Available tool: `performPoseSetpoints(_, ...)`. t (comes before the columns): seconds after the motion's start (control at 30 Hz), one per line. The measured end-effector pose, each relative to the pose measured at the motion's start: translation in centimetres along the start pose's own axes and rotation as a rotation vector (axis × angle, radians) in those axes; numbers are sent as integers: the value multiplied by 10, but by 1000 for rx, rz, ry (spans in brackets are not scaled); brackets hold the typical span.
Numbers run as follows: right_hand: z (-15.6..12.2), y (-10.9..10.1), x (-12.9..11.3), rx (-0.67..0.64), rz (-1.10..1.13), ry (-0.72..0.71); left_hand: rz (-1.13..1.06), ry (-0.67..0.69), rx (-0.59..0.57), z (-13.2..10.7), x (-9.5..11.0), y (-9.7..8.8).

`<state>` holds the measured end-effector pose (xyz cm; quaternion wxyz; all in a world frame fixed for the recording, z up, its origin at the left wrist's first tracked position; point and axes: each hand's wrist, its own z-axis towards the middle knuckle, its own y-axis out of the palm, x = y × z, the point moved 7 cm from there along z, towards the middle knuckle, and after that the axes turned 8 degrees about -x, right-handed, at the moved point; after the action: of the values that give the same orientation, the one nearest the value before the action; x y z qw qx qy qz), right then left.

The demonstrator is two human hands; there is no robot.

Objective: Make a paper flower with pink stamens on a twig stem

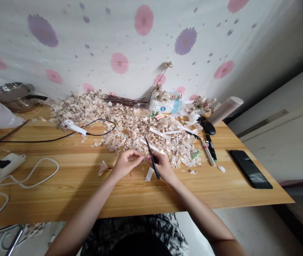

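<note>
My left hand [126, 163] is closed in a pinch over the front middle of the table, its fingertips meeting those of my right hand at a small pale piece [144, 158], too small to make out. My right hand [164, 168] also holds a slim black tool [153, 160] with a narrow tip pointing away from me; its exact kind is unclear. Beneath the hands lies a short white strip [149, 174]. A dried-looking pale flower [102, 168] rests left of my left hand. Just beyond the hands spreads a heap of pale petals [130, 133], with white paper strips [160, 133] on it.
A white corded device [74, 127] and a power strip [12, 165] are on the left, near metal pots [12, 94]. At the back are a clear bowl [141, 110], brown stems [125, 101] and a tissue pack [164, 106]. A phone [250, 169] lies right.
</note>
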<state>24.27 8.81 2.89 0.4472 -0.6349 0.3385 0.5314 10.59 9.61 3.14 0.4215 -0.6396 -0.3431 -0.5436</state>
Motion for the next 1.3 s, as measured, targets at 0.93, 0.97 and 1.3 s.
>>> performPoseSetpoints(0.93, -22, 19, -5, -456, -161, 41, -186, -10, 153, 0, -4, -26)
performPoseSetpoints(0.97, -22, 20, -5, -466, -152, 42, -185, -11, 152, 0, -3, -26)
performPoseSetpoints(1.3, -22, 25, -6, -505, -84, 48, -163, -32, 133, 1, -5, -25)
